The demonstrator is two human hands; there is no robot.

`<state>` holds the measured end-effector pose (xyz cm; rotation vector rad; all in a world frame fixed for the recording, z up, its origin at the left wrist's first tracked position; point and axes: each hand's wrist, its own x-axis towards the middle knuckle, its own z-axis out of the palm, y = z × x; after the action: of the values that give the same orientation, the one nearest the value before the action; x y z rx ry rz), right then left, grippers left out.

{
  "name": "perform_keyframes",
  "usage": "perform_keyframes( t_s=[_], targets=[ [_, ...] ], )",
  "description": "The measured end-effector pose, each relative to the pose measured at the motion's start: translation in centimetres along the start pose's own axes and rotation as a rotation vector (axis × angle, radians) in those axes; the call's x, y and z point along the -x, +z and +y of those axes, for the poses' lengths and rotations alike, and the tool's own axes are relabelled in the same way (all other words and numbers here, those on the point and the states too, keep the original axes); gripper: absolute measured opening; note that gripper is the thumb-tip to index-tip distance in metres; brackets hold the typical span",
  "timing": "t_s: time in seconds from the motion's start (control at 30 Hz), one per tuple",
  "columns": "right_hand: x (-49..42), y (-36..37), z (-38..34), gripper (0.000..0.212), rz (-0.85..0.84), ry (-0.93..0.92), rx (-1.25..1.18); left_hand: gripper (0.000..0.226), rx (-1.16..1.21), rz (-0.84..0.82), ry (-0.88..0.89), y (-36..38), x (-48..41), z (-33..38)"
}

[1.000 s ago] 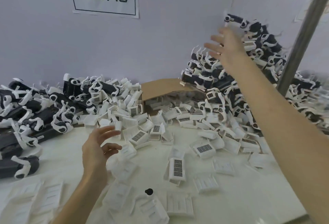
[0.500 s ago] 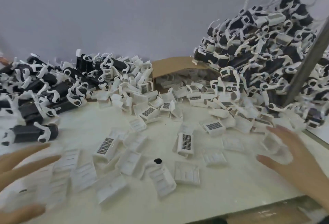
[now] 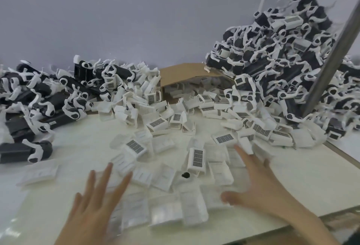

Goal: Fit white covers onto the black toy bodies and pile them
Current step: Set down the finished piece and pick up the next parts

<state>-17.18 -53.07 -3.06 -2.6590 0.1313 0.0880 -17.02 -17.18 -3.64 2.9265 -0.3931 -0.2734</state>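
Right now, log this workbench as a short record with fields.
white covers: loose, strewn across the table
left hand: open, fingers spread, over white covers near the front
right hand: open, fingers spread, over white covers
black toy bodies: heaped at the left
tall pile: stacked at the right, against the wall
cardboard box: on its side at the back, white covers spilling out

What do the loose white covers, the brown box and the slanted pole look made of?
White covers: likely moulded plastic, matte, with thin rigid walls. Brown box: cardboard, judging by its dull tan bent flap. Slanted pole: probably metal, grey with a smooth sheen.
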Motion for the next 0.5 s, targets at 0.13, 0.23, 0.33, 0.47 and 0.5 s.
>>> perform_keyframes(
  t_s=[0.13, 0.23, 0.33, 0.47, 0.5],
  targets=[
    [-1.9, 1.8, -2.7, 0.121, -0.026, -0.18, 0.011, 0.131, 0.047, 0.137, 0.108, 0.4, -1.7, 3.8],
    [-3.7, 2.0, -5.3, 0.096, 0.025, -0.27, -0.137, 0.109, 0.021, 0.226, 0.155, 1.2, -4.4, 5.1],
    [-8.5, 2.4, -6.9, 0.11, -0.082, -0.16, -0.097, 0.105, -0.023, 0.276, 0.131, 1.4, -7.7, 4.8],
    [-12.6, 2.5, -7.1, 0.121, -0.082, -0.129, -0.099, 0.1, -0.03, 0.296, 0.059, -0.4, -12.8, 4.0],
    [-13.2, 2.3, -7.8, 0.113, -0.028, -0.148, -0.019, 0.097, -0.016, 0.316, 0.03, -0.9, -13.8, 4.0]
  ],
)
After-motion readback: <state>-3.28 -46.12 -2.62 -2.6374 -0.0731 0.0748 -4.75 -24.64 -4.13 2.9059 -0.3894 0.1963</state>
